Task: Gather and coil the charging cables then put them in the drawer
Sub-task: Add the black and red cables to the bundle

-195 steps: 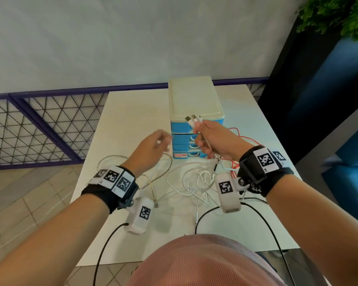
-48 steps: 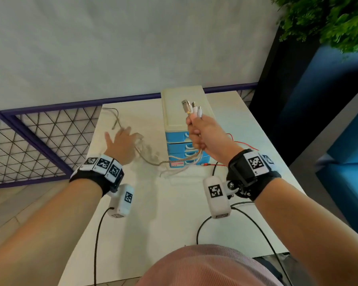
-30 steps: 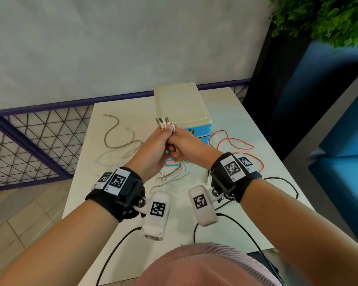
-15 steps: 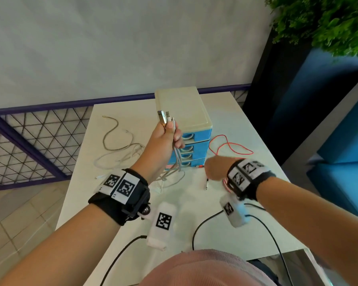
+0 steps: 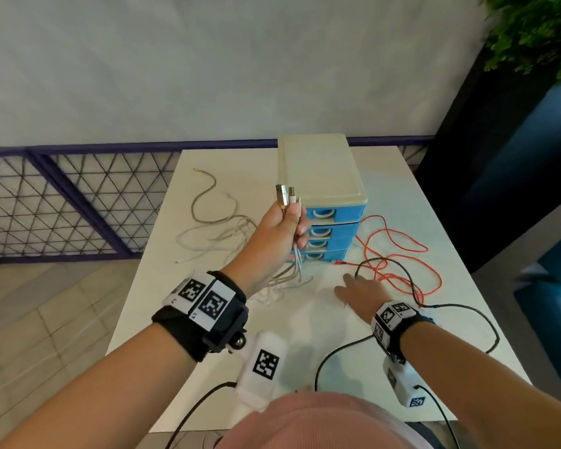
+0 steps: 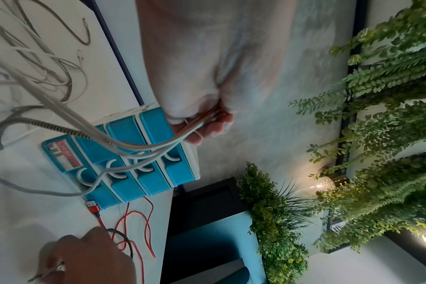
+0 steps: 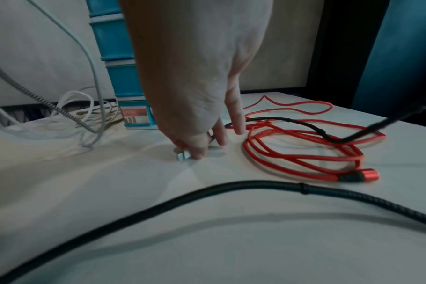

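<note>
Two hands are in view. Your right hand [image 5: 358, 291] is low on the white table [image 5: 208, 319], thumb and forefinger pinching the metal plug end [image 7: 182, 155] of the black cable [image 5: 399, 270], other fingers [image 7: 236, 119] straight and touching the surface. Just beside it, to the right, the red cable [image 5: 399, 251] lies in loose loops, its red plug [image 6: 92, 205] close to the base of the blue drawer unit [image 5: 324, 202]; black crosses over red. Your left hand [image 5: 279, 234] is raised in front of the drawers, fingers curled tight round a bundle of white and grey cables [image 5: 297, 264], plugs [image 5: 287, 196] sticking up above the fist. The bundle's tails hang down and trail left across the table toward the far edge. All four drawers look closed.
</note>
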A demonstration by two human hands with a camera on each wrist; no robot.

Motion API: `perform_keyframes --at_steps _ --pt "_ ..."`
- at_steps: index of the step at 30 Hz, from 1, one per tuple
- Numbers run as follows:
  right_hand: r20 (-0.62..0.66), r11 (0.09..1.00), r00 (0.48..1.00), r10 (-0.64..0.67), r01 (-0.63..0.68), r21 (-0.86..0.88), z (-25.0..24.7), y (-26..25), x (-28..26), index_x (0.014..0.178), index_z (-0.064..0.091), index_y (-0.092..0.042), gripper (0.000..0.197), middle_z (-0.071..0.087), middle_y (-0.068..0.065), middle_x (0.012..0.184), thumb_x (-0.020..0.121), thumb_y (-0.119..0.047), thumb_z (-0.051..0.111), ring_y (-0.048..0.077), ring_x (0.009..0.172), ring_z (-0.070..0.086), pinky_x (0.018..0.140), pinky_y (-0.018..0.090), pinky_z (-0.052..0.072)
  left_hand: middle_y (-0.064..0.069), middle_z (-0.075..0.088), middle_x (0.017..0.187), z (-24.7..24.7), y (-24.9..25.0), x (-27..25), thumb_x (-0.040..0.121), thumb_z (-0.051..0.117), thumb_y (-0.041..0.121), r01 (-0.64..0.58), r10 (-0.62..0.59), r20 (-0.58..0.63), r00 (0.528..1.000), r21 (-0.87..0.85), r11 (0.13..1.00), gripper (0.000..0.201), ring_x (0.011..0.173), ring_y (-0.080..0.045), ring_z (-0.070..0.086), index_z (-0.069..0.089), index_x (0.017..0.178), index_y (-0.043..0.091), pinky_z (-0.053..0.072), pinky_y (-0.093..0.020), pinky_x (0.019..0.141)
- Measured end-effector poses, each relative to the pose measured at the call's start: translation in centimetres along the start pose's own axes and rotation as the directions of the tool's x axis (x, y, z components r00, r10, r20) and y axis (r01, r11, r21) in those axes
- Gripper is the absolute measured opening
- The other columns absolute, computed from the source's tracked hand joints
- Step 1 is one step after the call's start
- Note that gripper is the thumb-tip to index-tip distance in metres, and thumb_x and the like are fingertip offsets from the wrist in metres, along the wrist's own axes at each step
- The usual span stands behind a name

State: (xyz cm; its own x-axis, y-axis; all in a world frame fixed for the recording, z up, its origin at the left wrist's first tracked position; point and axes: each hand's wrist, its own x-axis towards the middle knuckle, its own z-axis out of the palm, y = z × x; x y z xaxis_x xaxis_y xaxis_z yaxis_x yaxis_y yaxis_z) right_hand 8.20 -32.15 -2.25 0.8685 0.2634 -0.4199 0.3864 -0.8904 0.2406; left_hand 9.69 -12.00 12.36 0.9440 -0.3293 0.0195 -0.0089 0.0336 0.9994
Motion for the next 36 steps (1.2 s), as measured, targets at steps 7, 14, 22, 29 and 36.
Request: perform_keyframes --at_steps 7,14,22,29,36 --pt "-0.237 0.468 0.918 0.318 0.065 0.881 -4.7 2.0 -1.0 0.102 0.054 -0.011 0.009 0.067 0.001 0.088 0.099 -0.017 0.049 0.021 0.081 0.064 0.075 0.033 0.051 0.007 0.046 0.069 -0.2 -0.9 0.4 0.103 0.029 0.032 0.053 -0.054 -0.053 0.997 -0.02 0.998 0.027 0.06 -0.011 0.047 0.045 0.085 0.018 0.045 -0.03 0.068" --pt "-0.163 -0.083 0.955 0.248 0.188 0.979 -12.9 1.7 -3.3 0.093 0.056 -0.011 0.007 0.071 0.003 0.077 0.095 -0.016 0.059 0.015 0.061 0.071 0.054 0.029 0.059 0.0 0.064 0.115 0.5 -2.3 1.1 0.102 0.035 0.034 0.166 -0.161 -0.056 0.985 0.088 0.982 0.026 0.108 -0.017 0.06 0.058 0.098 0.024 0.048 -0.043 0.099" --pt "-0.239 -0.019 0.939 0.248 0.252 0.968 -14.6 0.4 -3.0 0.084 0.062 -0.008 0.014 0.074 -0.011 0.092 0.091 -0.019 0.065 0.009 0.059 0.067 0.065 0.031 0.057 -0.009 0.067 0.111 0.6 -1.4 0.9 0.103 0.035 0.027 0.058 -0.059 -0.044 0.997 -0.01 0.998 0.03 0.102 -0.025 0.064 0.061 0.093 0.014 0.052 -0.039 0.094" --pt "-0.331 0.201 0.921 0.205 0.291 0.935 -14.5 -1.8 -2.2 0.082 0.054 -0.017 0.018 0.061 -0.002 0.063 0.095 -0.029 0.059 0.005 0.049 0.053 0.056 0.02 0.046 -0.001 0.05 0.069 0.5 -0.9 1.6 0.103 0.032 0.026 0.022 -0.022 -0.27 0.963 -0.002 1.0 0.025 0.055 -0.007 0.051 0.045 0.09 0.009 0.047 -0.022 0.06" --pt "-0.335 0.175 0.923 0.189 0.304 0.936 -13.5 -2.1 -2.2 0.083 0.052 -0.018 0.016 0.06 0.0 0.064 0.097 -0.025 0.056 0.007 0.048 0.055 0.054 0.023 0.048 -0.006 0.048 0.079 -0.5 -1.6 1.6 0.103 0.03 0.033 0.065 -0.044 -0.24 0.97 0.079 0.995 0.031 0.072 -0.02 0.049 0.047 0.087 0.012 0.044 -0.033 0.07"
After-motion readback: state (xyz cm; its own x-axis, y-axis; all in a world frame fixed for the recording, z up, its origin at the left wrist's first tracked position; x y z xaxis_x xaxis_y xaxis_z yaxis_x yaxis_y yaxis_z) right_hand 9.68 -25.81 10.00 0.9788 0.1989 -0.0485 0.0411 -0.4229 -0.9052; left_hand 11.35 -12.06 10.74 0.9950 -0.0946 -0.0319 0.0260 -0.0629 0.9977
